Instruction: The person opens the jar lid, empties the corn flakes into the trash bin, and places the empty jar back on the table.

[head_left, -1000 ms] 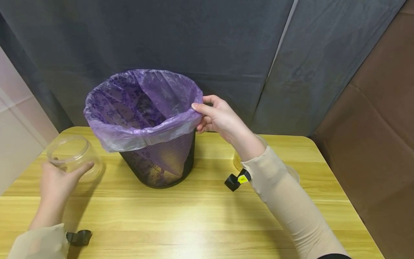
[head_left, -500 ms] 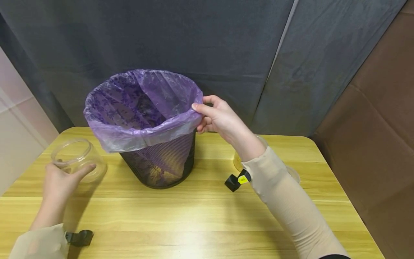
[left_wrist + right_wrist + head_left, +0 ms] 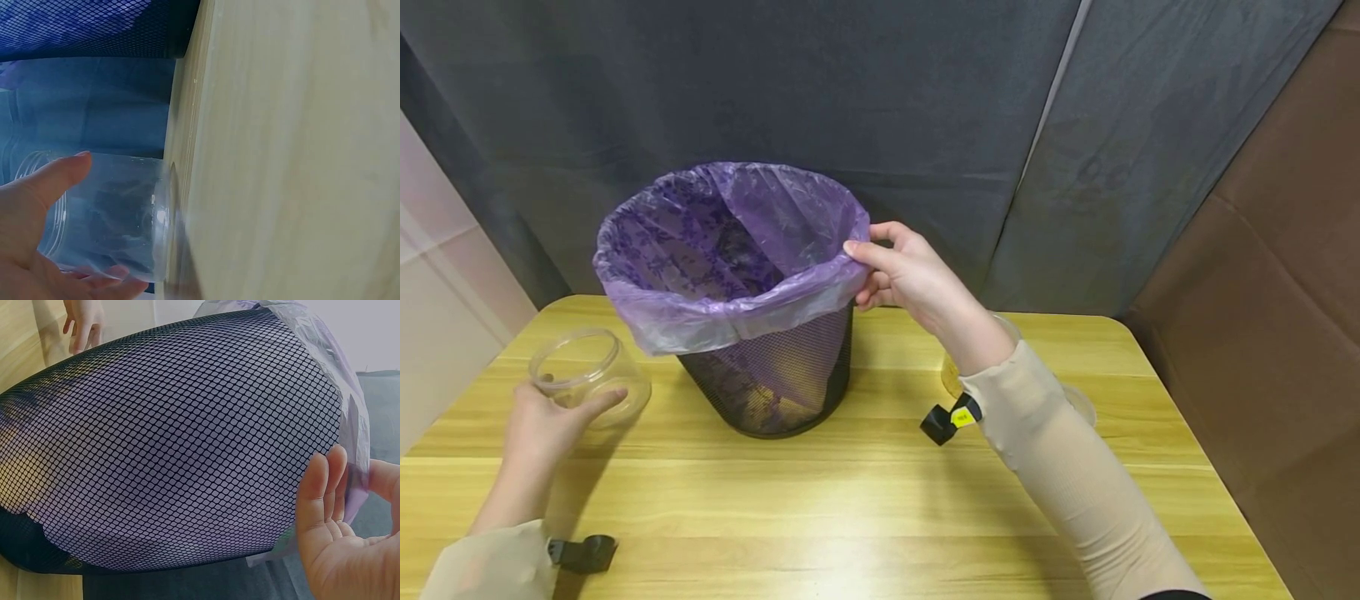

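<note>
Closest to the person, two black wrist mounts are sitting at the sleeves' cuffs. The left hand is holding the clear jar, thumb along one side and fingers round the other. The jar is standing upright left of the bin, mouth facing up, and its base is seemingly meeting the counter; the side grip is probably leaving that mouth unblocked. Farther in, the mesh bin is standing upright, wearing a purple bag folded over its rim. The right hand is pinching that fold, likely to be keeping bag and bin steady. Behind the right forearm, a container with yellow contents is showing only in part, as is a clear round thing that is too hidden to name.

Bare wood is spreading in front of the bin between the forearms, while only a narrow gap is separating jar from bin. The counter's right edge is slanting beyond the right arm, and its back edge is running close behind the bin, before the grey curtain.
</note>
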Demonstrator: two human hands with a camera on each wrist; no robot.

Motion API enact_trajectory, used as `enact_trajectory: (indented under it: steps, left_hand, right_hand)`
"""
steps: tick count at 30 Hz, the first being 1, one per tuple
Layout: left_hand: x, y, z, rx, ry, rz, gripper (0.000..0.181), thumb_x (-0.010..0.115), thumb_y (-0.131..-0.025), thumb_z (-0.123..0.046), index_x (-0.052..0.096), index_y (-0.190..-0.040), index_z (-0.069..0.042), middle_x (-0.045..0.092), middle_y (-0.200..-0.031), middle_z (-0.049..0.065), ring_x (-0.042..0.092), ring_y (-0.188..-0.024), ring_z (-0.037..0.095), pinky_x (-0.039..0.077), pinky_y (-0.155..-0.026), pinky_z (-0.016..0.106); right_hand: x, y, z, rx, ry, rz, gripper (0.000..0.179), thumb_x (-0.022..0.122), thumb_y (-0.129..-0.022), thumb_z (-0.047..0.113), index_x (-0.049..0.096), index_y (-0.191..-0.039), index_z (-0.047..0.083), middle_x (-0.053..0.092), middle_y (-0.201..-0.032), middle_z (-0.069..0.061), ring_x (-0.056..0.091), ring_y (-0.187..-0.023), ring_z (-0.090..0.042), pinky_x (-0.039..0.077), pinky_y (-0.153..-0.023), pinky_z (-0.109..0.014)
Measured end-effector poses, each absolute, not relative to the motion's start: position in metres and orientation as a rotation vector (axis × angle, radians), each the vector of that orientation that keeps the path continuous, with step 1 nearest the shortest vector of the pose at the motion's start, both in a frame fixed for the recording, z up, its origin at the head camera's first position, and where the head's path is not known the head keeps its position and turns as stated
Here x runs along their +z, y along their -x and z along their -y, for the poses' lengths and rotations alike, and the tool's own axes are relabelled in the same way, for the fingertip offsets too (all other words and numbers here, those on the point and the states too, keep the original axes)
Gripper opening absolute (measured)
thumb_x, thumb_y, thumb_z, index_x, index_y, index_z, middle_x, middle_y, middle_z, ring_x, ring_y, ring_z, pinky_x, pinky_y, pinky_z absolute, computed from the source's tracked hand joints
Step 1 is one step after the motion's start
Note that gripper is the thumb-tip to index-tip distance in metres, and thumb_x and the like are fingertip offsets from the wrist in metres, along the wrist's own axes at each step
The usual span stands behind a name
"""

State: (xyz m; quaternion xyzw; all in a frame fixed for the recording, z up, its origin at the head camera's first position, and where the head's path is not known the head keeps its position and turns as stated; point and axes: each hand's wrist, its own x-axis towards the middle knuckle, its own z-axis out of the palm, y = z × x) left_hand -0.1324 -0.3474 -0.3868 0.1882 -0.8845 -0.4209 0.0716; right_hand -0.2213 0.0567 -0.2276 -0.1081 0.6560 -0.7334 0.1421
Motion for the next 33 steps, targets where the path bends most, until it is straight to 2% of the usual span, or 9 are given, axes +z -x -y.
enact_trajectory:
  steps: [5,12,33]
  left_hand:
    - [-0.3887,0.1336,0.3510,-1.281,-0.506,2.675,0.106,0.071,-0.085,-0.041,0.006,-0.140,0.022,0.024,-0.134,0.049,0.032,-0.117,0.054,0.029,-0.095,0.068]
    - [-0.3888,0.1334,0.3546,-1.310,-0.521,2.711,0.110,0.068,-0.087,-0.044,-0.005,-0.141,0.018,0.011,-0.136,0.051,0.020,-0.123,0.064,0.020,-0.099,0.070]
    - [-0.3864,0.1335,0.3548,-1.319,-0.345,2.751,0.107,0.066,-0.089,-0.038,-0.009,-0.140,0.019,0.002,-0.137,0.052,0.016,-0.122,0.067,0.016,-0.097,0.073]
  right_hand:
    - [-0.2283,0.2219,-0.0562,-2.122,0.321,-1.883,0.037,0.060,-0.095,0.013,0.041,-0.125,0.004,0.056,-0.067,-0.010,0.054,-0.047,-0.018,0.053,-0.053,-0.029]
    - [-0.2277,0.2219,-0.0555,-2.120,0.325,-1.886,0.036,0.060,-0.095,0.013,0.042,-0.125,0.005,0.056,-0.068,-0.011,0.055,-0.047,-0.018,0.053,-0.053,-0.030]
    - [-0.2232,0.2198,-0.0567,-2.048,0.306,-1.964,0.039,0.061,-0.094,0.015,0.042,-0.126,0.004,0.056,-0.069,-0.011,0.056,-0.049,-0.018,0.054,-0.055,-0.030]
